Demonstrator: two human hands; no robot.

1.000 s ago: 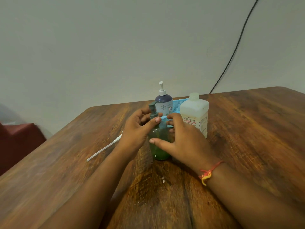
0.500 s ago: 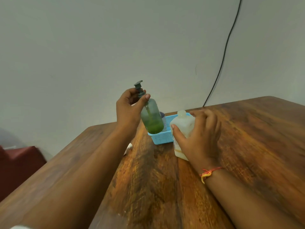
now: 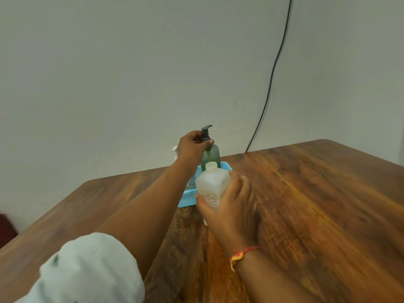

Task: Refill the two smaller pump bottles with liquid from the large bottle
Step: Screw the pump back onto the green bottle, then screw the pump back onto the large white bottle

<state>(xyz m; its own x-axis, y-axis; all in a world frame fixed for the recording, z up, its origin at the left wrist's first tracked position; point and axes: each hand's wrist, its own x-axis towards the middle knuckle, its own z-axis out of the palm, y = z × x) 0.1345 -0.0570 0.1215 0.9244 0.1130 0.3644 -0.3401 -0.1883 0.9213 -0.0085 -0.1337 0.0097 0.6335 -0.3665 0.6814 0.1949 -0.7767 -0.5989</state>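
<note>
My left hand (image 3: 193, 147) grips the neck of the green pump bottle (image 3: 211, 157), which stands upright in or just over the blue basket (image 3: 188, 199) at the table's far side. My right hand (image 3: 229, 206) wraps around the large white bottle (image 3: 213, 184), which stands on the table in front of the basket with its cap on. The second pump bottle (image 3: 175, 150) is mostly hidden behind my left hand and arm; only its white pump top shows.
A wooden table (image 3: 306, 204) fills the lower view and ends at a grey wall. A black cable (image 3: 273, 71) hangs down the wall to the table's back edge. My pale sleeve (image 3: 87, 270) fills the lower left.
My left hand lifted the green pump bottle off the table and carried it back to the blue basket. My right hand moved from the green bottle to the large white bottle and holds it.
</note>
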